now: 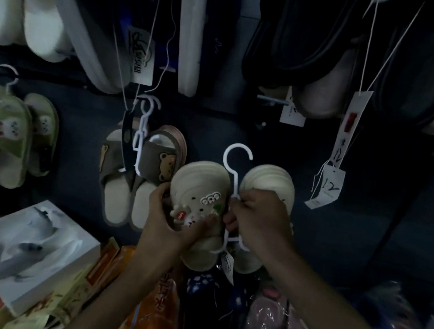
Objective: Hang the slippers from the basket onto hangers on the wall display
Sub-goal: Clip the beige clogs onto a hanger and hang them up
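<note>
The left hand [163,220] gripped the cream slipper [198,183] beside the white hanger [234,184], the right hand [258,220] pinching its stem (likely to seat the pair).

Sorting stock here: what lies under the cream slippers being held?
A paper tag, a dark spotted item and an orange bag show below the cream slippers. The arms hide the rest.

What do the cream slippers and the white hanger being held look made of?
Cream slippers: probably soft moulded foam or rubber, matte; thick rounded soles with ridges, charms stuck on top. White hanger: seemingly rigid plastic, smooth and slightly glossy; thin one-piece hook and stem.
</note>
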Demonstrator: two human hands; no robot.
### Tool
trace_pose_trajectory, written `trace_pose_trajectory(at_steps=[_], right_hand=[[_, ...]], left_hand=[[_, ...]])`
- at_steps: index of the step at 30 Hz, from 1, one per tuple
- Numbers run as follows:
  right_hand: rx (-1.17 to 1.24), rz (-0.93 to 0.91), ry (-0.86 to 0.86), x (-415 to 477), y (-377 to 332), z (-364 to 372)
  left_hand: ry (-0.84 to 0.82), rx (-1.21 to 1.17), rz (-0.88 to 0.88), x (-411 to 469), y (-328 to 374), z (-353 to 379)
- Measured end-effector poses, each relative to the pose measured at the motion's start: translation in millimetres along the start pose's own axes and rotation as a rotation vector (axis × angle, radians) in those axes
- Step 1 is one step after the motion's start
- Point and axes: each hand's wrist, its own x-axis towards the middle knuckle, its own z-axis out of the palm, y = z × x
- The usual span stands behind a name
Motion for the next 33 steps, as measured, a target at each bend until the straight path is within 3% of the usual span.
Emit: trace_pose_trajectory(at_steps=[5, 10, 14, 25, 33], right_hand=[[-0.090, -0.032, 0.083, 44.4, -4.9, 6.2], [-0.110, -0.049, 0.125, 91.6, -8.4, 18.7], [-0.095, 0.010, 0.165, 128.0, -11.5, 16.2], [0.076, 0.268, 0.073, 195.4, 20.6, 15.7], [0.111, 0.140, 0.165, 203.5, 53.0, 46.5]], left_hand=[[0.183, -0.090, -0.004, 22.9, -5.4, 25.9], [0.248, -0.110, 0.054, 59.3, -6.2, 40.0], [0.235, -0.075, 0.059, 94.3, -6.9, 48.1], [0.137, 0.120, 0.009, 169.1, -14.5, 78.6], [0.088, 0.136, -0.065, 170.7, -35.1, 72.8]])
